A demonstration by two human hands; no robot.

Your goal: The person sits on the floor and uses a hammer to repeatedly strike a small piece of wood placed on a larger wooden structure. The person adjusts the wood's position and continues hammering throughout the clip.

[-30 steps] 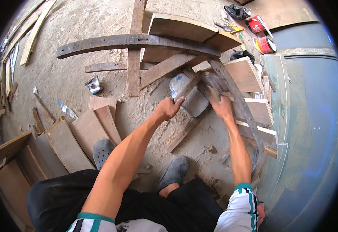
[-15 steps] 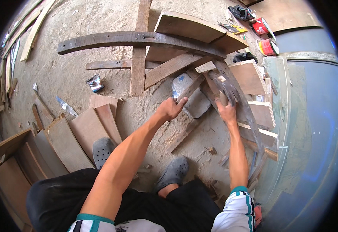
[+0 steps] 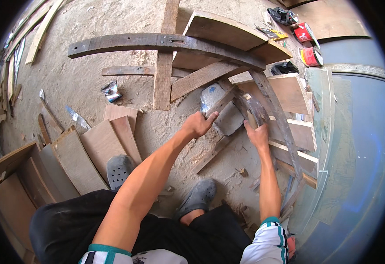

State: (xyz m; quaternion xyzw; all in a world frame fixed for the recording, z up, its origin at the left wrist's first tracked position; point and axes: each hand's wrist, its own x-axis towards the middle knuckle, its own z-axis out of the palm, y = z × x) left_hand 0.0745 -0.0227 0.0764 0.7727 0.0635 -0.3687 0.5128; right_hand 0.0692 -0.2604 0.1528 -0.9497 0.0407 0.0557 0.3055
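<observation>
My left hand (image 3: 200, 124) is closed round the near end of a short wooden strip (image 3: 224, 100). The strip slants up and right across a grey block (image 3: 227, 118) with blue marks, which lies on the floor. At the strip's far end, my right hand (image 3: 257, 133) is closed on the pale handle of a wooden-handled tool (image 3: 251, 118). Its dark head is smeared by motion, so I cannot tell its kind. Just beyond lies a long dark wooden beam (image 3: 142, 41), crossing an upright plank (image 3: 163, 83). A curved wooden piece (image 3: 277, 108) runs down past my right hand.
Plywood panels (image 3: 291, 93) are stacked at right, beside glass sheets (image 3: 333, 145). Cut boards (image 3: 76, 154) lean at lower left, near my clog (image 3: 120, 170). Red cans (image 3: 311, 57) and a yellow-handled saw (image 3: 274, 34) sit at far right. Wood offcuts lie near my feet.
My right hand and the tool have shifted slightly, with the tool's head a little lower beside the strip's far end. My left hand keeps its hold. The whole view has shifted slightly.
</observation>
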